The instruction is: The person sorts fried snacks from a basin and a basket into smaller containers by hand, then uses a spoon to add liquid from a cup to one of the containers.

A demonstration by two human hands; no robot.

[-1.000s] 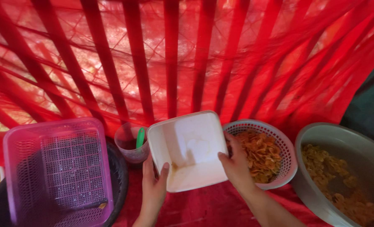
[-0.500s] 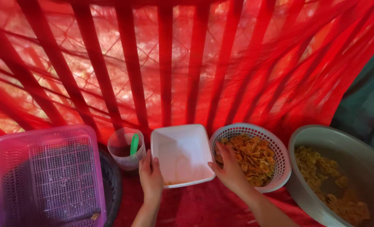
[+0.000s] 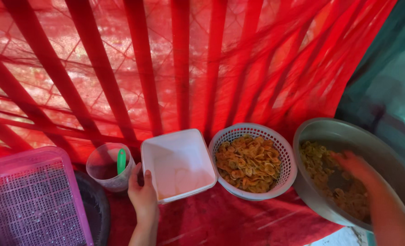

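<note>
A white square plastic tub (image 3: pixel 179 165) sits on the red cloth, empty. My left hand (image 3: pixel 142 194) grips its near left edge. To its right stands a white round basket (image 3: pixel 286 157) full of yellow fried chips. My right hand (image 3: pixel 358 167), blurred, reaches into a large grey metal bowl (image 3: pixel 343 132) that holds more of the same chips; whether it has hold of any I cannot tell.
A clear plastic cup (image 3: pixel 103 166) with a green spoon stands left of the tub. A pink slatted crate (image 3: pixel 29 200) rests on a dark round pan (image 3: pixel 98 207) at the far left. Red netting and red bars rise behind. A teal sheet hangs at right.
My right hand has let go of the tub and moved right into the metal bowl. The tub now rests flat on the cloth, with only my left hand on it.
</note>
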